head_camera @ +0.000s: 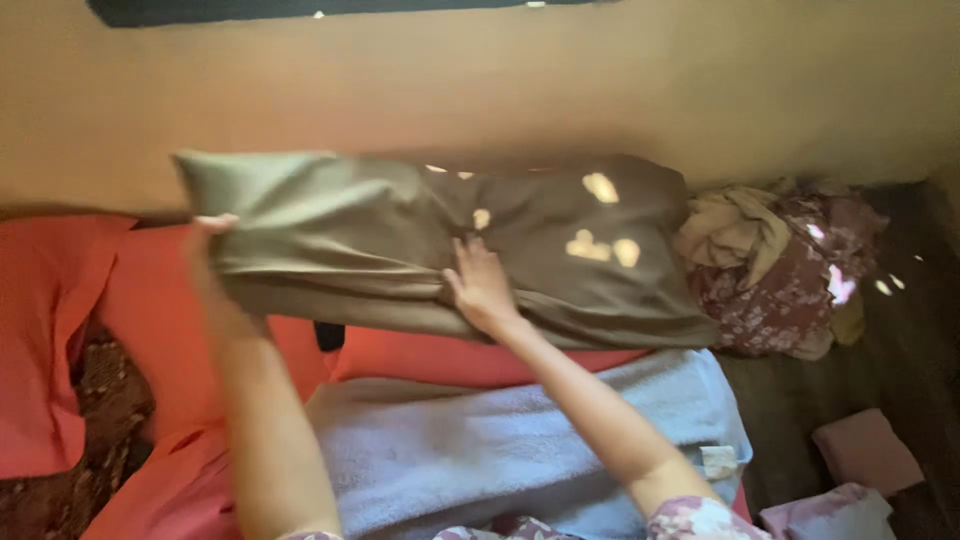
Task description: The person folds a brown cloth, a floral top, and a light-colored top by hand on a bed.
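A long olive-brown folded cloth [380,240] lies across the middle, over a red-orange sheet [150,330]. My left hand [207,245] grips the cloth's left end near its corner. Further right, my right hand [480,285] lies flat on the cloth's middle with its fingers spread. Bright spots of sunlight fall on the cloth's right half.
A light blue towel [480,440] lies in front of me below the cloth. A heap of floral and beige clothes [780,270] sits at the right. Pink folded pieces [865,450] lie on the dark floor at the lower right. A tan wall [500,90] runs behind.
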